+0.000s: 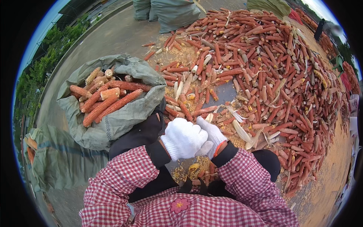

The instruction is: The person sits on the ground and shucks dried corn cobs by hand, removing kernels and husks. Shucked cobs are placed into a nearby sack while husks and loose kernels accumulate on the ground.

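Both of my hands wear white knit gloves and meet in front of my body, above the near edge of a big pile of reddish corn cobs (pixel 255 73). My left hand (pixel 183 139) is curled into a fist against my right hand (pixel 212 137); whatever lies between them is hidden. The right fingers are bent, with the thumb under the left fist. To the left, an open green woven sack (pixel 127 122) holds several bare cobs (pixel 105 105). Loose yellow kernels (pixel 202 167) and a cob piece with some kernels on it (pixel 194 166) lie on the ground below my hands.
Another green sack (pixel 68 161) with cobs stands at the lower left. Full sacks (pixel 175 14) stand at the top. Dry husks (pixel 242 132) lie among the cobs just right of my hands. My bent knees flank the work spot. A person (pixel 326 28) is at the far upper right.
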{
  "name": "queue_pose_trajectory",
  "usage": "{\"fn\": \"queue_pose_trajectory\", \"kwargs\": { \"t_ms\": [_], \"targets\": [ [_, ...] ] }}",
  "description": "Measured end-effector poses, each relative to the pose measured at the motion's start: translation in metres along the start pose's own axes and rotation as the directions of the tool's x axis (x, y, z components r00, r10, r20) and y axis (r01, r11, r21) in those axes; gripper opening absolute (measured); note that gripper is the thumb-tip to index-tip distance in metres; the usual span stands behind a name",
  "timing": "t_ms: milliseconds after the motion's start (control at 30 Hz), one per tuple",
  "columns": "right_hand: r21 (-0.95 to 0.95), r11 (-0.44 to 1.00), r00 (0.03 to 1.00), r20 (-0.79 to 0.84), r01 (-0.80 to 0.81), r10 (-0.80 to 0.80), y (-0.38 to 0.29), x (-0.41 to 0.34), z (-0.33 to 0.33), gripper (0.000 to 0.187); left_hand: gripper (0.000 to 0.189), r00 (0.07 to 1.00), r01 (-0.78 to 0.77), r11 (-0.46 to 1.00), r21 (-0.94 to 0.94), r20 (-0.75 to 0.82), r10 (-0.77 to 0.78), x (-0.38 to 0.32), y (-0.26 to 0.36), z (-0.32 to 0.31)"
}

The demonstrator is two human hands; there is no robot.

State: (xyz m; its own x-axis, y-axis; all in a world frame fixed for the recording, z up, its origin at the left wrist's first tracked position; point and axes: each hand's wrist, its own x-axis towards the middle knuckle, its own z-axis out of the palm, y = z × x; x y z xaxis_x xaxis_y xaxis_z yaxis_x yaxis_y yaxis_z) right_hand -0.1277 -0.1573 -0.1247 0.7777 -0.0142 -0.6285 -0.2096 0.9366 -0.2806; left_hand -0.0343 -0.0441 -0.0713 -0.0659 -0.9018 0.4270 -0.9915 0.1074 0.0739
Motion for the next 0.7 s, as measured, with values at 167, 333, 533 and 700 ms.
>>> {"fn": "queue_pose_trajectory", "kwargs": {
  "t_ms": [167,333,533,700],
  "targets": [
    [-0.215,0.943,0.936,-0.190,0.254,-0.296,-0.011,-0.027,0.012,0.041,0.038,0.827,0.556,0.779,-0.292,0.103,-0.552,-0.006,0.000,0.018],
    [-0.790,0.036,0.446,0.307,0.612,-0.840,0.017,-0.026,-0.002,0.047,0.035,0.556,0.831,0.489,-0.267,0.428,-0.712,-0.003,-0.009,0.031],
    [-0.876,-0.224,0.341,0.386,0.427,-0.857,0.030,-0.017,0.003,0.039,0.035,0.678,0.731,0.621,-0.284,0.201,-0.707,-0.012,0.011,0.038],
    [-0.789,-0.574,0.260,0.615,0.220,-0.745,0.016,-0.004,-0.004,0.038,0.041,0.756,0.654,0.722,-0.226,0.162,-0.634,-0.003,0.009,0.019]
  ]
}}
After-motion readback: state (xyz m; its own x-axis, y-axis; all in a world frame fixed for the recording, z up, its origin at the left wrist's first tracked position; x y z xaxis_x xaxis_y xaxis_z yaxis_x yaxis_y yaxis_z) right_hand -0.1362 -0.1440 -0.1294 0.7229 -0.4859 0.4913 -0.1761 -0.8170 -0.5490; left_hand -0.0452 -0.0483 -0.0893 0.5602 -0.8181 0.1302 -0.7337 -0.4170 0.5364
